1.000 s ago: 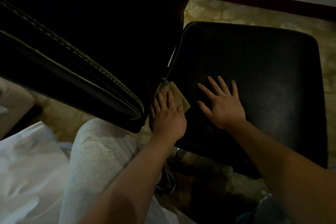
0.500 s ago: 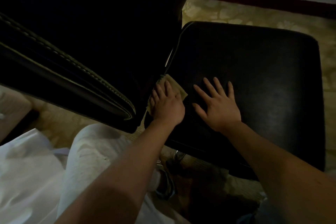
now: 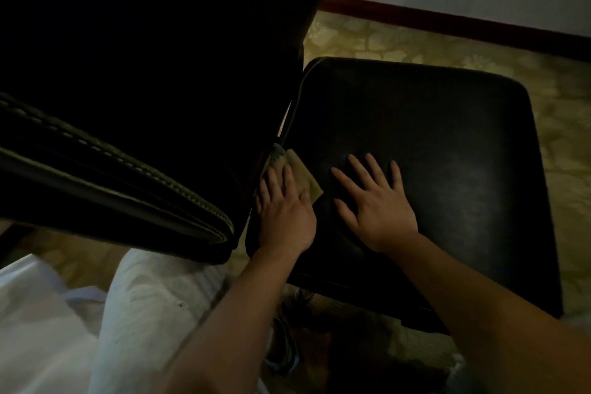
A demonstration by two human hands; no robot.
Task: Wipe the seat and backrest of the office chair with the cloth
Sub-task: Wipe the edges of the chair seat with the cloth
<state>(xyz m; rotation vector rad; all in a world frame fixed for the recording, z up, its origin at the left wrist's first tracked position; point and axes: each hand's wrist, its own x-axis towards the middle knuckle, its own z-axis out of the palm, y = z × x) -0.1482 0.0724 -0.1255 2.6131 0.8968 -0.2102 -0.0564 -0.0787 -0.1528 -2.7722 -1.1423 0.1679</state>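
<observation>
Since half a second ago, the left hand [image 3: 284,217] and the cloth [image 3: 302,174] under it are sliding a little back toward the seat's near edge, while the right hand [image 3: 380,211] is staying where it was. The left hand is lying flat, fingers straight and close together, pressing the tan cloth onto the black seat [image 3: 447,137] along the edge where it is meeting the backrest [image 3: 144,73]. It is gripping nothing, only pressing. One corner of the cloth is sticking out to the right of the fingers and its far end is tucking into the gap at the foot of the backrest. The right hand is resting palm down beside it on the seat, near the near edge, fingers spread wide and holding nothing. The dark backrest with its pale stitched seam is filling the upper left. A light trouser leg [image 3: 153,313] is showing below, and patterned carpet [image 3: 415,45] is running to a dark baseboard [image 3: 447,21].
</observation>
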